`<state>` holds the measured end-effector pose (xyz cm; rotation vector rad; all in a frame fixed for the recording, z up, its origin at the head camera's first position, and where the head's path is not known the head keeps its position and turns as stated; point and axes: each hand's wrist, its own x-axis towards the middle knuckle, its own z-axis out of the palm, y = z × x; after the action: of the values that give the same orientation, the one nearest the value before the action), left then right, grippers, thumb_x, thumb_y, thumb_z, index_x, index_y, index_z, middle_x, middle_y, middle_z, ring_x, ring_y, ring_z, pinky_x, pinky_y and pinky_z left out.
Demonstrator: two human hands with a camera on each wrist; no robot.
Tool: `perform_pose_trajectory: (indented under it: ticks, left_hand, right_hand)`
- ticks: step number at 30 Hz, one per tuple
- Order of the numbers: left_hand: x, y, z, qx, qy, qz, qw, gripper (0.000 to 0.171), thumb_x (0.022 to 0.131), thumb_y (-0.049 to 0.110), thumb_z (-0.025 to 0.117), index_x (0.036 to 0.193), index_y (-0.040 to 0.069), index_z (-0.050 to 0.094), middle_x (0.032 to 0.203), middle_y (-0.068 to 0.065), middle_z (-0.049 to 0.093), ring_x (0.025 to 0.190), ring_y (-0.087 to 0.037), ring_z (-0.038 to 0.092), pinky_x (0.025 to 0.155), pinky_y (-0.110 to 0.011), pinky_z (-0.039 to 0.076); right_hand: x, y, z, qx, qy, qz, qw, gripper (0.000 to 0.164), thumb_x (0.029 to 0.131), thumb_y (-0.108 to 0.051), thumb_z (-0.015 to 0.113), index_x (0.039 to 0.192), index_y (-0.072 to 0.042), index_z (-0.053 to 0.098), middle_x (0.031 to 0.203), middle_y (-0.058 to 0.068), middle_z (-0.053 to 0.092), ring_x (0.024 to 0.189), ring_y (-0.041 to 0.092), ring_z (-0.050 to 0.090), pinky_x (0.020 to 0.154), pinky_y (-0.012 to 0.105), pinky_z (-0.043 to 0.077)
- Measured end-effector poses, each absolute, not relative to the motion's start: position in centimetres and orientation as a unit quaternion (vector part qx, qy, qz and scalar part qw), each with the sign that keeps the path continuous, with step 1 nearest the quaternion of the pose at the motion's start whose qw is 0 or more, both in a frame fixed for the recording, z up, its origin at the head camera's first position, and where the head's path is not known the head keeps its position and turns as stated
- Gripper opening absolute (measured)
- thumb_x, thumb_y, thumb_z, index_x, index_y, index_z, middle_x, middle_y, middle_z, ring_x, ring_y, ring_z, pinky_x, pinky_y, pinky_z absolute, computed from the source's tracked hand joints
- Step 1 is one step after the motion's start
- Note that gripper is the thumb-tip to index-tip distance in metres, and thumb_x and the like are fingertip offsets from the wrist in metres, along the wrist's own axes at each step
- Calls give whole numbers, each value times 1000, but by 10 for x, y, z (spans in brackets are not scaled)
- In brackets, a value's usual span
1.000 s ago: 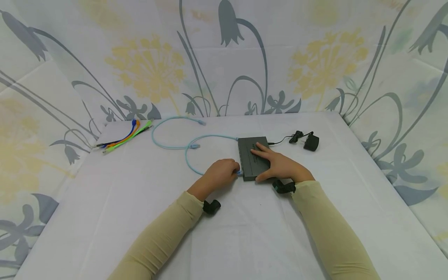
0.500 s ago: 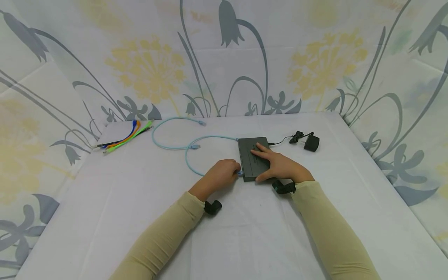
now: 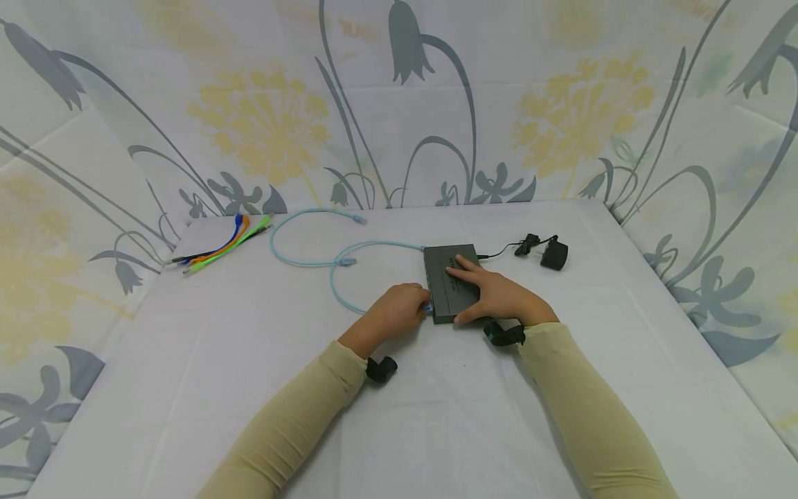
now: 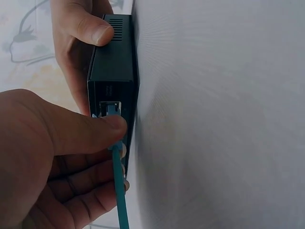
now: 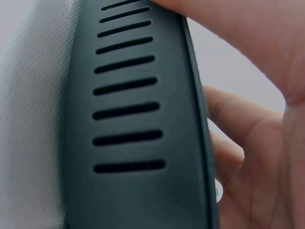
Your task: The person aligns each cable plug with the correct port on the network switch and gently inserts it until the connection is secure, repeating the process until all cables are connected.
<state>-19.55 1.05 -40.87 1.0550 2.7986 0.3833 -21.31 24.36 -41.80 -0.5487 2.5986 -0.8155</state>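
Note:
A flat dark grey network switch point(image 3: 441, 281) lies on the white-covered table. My left hand point(image 3: 397, 310) pinches the plug of a light blue Ethernet cable point(image 4: 120, 191) at the left side of the switch. Seen from the left wrist, the plug point(image 4: 113, 109) sits at the mouth of a port, its full depth hidden by my thumb. My right hand point(image 3: 501, 298) rests on the switch with straight, spread fingers on top, its thumb touching the vented near side. Another light blue cable point(image 3: 386, 242) runs from the far end of the same left side.
A black power adapter point(image 3: 554, 254) lies right of the switch, its cord leading into the switch's far right side. Blue, orange, green and black short cables point(image 3: 224, 246) are bunched at the back left. Loose light blue plugs point(image 3: 359, 219) lie behind my left hand.
My left hand has shifted very slightly right toward the switch, still pinching the plug. The right hand and the switch stay practically in place.

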Motion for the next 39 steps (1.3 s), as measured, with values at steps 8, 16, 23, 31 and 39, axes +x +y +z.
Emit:
perform_pose_trajectory:
  ticks: [8, 16, 23, 31, 39]
  left_hand:
    - [-195, 10, -409, 343, 927, 132, 69, 15, 95, 9, 59, 104, 3, 69, 99, -8, 68, 93, -20, 65, 84, -32, 53]
    - [-196, 8, -410, 328, 928, 149, 89, 19, 95, 9, 59, 109, 3, 70, 105, -8, 69, 98, -20, 65, 87, -33, 53]
    - [-200, 6, -410, 319, 925, 176, 111, 21, 95, 10, 59, 113, 4, 68, 108, -8, 69, 99, -19, 65, 88, -34, 53]
    - [-204, -1, -415, 310, 926, 182, 112, 22, 95, 19, 61, 113, 9, 69, 102, -4, 70, 88, -15, 64, 80, -32, 53]
    - [-204, -10, -409, 298, 927, 196, 118, 15, 92, 27, 65, 92, 13, 70, 82, 2, 68, 69, -10, 57, 64, -27, 48]
  right_hand:
    - [-212, 244, -418, -205, 917, -292, 178, 104, 70, -53, 81, 154, -29, 25, 165, -3, 1, 149, 39, 12, 113, 61, 26]
    - [-211, 246, -421, -209, 916, -293, 176, 104, 71, -53, 81, 155, -29, 24, 165, -2, 0, 149, 39, 11, 112, 62, 26]
    - [-211, 247, -422, -206, 917, -293, 175, 105, 69, -55, 81, 154, -30, 24, 165, -4, 0, 150, 38, 11, 113, 61, 26]
    - [-211, 247, -420, -208, 917, -293, 173, 103, 71, -54, 80, 154, -30, 24, 165, -5, 0, 150, 38, 10, 112, 62, 26]
    - [-211, 248, -420, -211, 916, -294, 172, 103, 71, -55, 80, 154, -31, 25, 165, -6, 1, 150, 36, 11, 113, 60, 26]
